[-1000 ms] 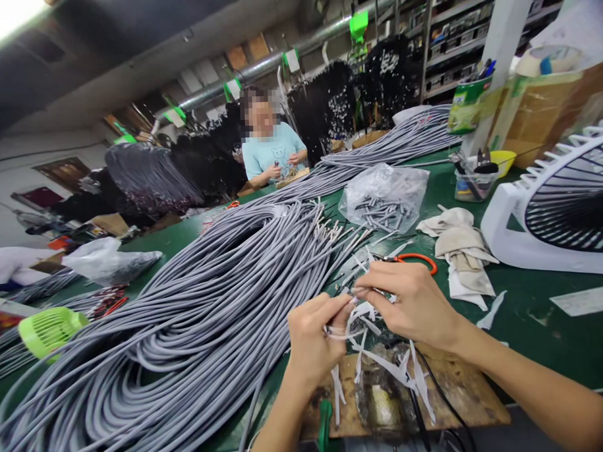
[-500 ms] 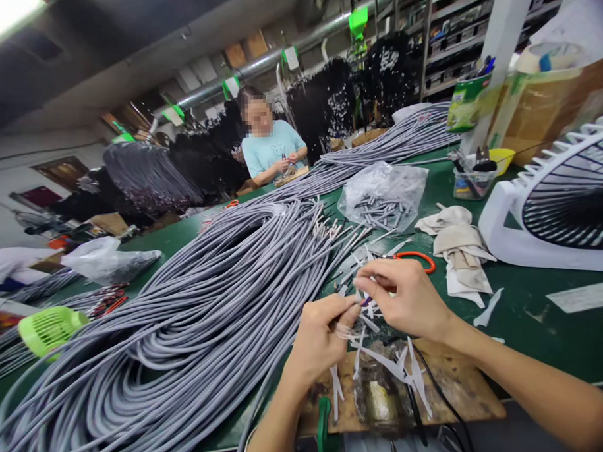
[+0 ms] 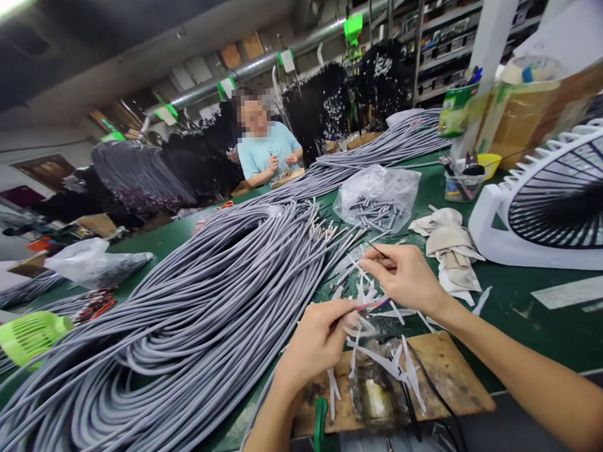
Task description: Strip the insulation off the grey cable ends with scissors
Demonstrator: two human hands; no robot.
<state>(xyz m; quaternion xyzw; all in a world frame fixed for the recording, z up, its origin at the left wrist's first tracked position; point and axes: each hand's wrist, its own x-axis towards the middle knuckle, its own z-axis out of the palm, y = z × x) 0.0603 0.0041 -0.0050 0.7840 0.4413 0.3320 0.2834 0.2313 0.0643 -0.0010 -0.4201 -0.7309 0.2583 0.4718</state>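
Observation:
My left hand (image 3: 318, 341) is closed on the end of a cable. Thin red and blue wires (image 3: 374, 304) stick out from its fingertips to the right. Up and to the right, my right hand (image 3: 409, 278) has its fingers curled together, apart from those wires. A thin dark piece (image 3: 378, 250) shows at its fingertips, but I cannot make out what it is. White strips (image 3: 385, 361) lie scattered under and around both hands. Below them, a stained wooden board (image 3: 455, 372) bears a dark, crusted block with a yellowish patch (image 3: 379, 396).
A big coil of grey cables (image 3: 186, 322) fills the table's left side. A clear bag of short grey pieces (image 3: 379, 197), folded cloths (image 3: 450, 240) and a white fan (image 3: 553, 210) stand beyond and right. A green clamp (image 3: 321, 426) grips the board's edge. Across the table a person (image 3: 266, 151) works.
My right hand has drawn away from my left fingertips, up and slightly right, leaving the red and blue wires exposed. The orange handle beside it has gone out of sight. The view shifts slightly.

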